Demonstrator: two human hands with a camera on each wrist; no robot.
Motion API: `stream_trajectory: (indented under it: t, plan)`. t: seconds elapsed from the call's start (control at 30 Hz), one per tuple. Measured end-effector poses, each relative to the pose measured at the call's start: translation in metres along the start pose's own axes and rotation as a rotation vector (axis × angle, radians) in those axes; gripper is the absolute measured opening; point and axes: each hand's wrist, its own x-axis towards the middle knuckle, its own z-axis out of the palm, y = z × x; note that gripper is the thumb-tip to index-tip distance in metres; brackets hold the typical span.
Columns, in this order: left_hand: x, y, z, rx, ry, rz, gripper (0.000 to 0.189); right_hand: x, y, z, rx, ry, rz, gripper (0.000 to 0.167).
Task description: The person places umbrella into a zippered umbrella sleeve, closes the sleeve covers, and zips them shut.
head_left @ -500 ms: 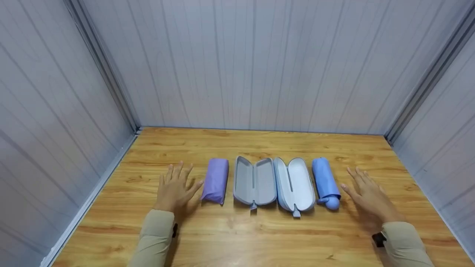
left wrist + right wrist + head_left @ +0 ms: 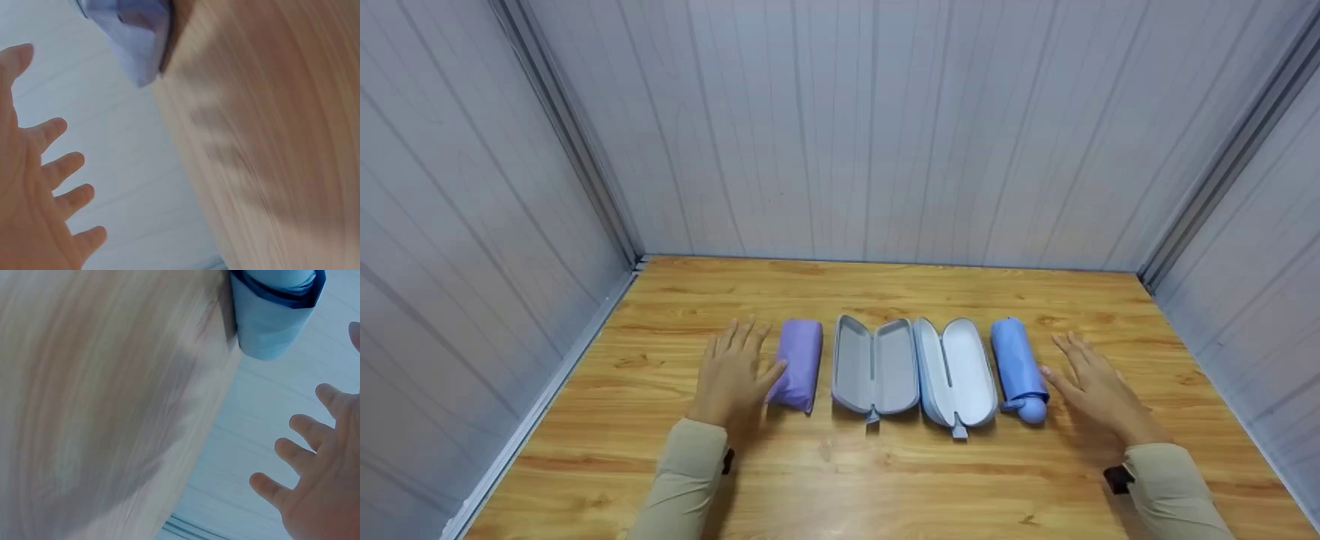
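My left hand (image 2: 731,379) hovers over the table with fingers spread, its thumb tip overlapping the left edge of a purple fabric-wrapped bundle (image 2: 804,356). In the left wrist view, the left palm (image 2: 28,208) faces the bundle's end and holds nothing. Over on the right, my right hand (image 2: 1099,394) is also spread and holds nothing; its thumb comes close to a folded blue umbrella (image 2: 1014,360) with a round knob handle. Between these lie two hinged cases with lids open: one with a grey lining (image 2: 897,367), the other with a white lining (image 2: 971,375).
The four things lie in a row across a wood-grain table (image 2: 825,480). Pale panel walls (image 2: 840,135) rise at the back and both sides. The two cases sit edge to edge, with their tabs facing me.
My left hand has moved right, and its thumb now overlaps the purple bundle. The right hand has shifted slightly left towards the umbrella. The four things have stayed put.
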Motion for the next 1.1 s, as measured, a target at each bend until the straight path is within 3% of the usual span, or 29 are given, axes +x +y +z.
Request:
stream_trajectory:
  t: [0.27, 0.63, 0.83, 1.1]
  plan:
    - [0.011, 0.028, 0.005, -0.055, 0.160, 0.176, 0.057, 0.006, -0.009, 0.002, 0.096, 0.047, -0.068, 0.070]
    - [0.020, 0.068, 0.013, -0.130, 0.227, 0.309, 0.052, 0.011, -0.019, 0.007, 0.106, 0.063, -0.079, 0.068]
    - [0.023, 0.088, 0.019, -0.166, 0.194, 0.365, 0.053, 0.013, -0.025, 0.011, 0.113, 0.079, -0.103, 0.065]
    - [0.027, 0.108, 0.030, -0.253, 0.087, 0.345, 0.055, 0.015, -0.033, 0.016, 0.119, 0.092, -0.138, 0.061]
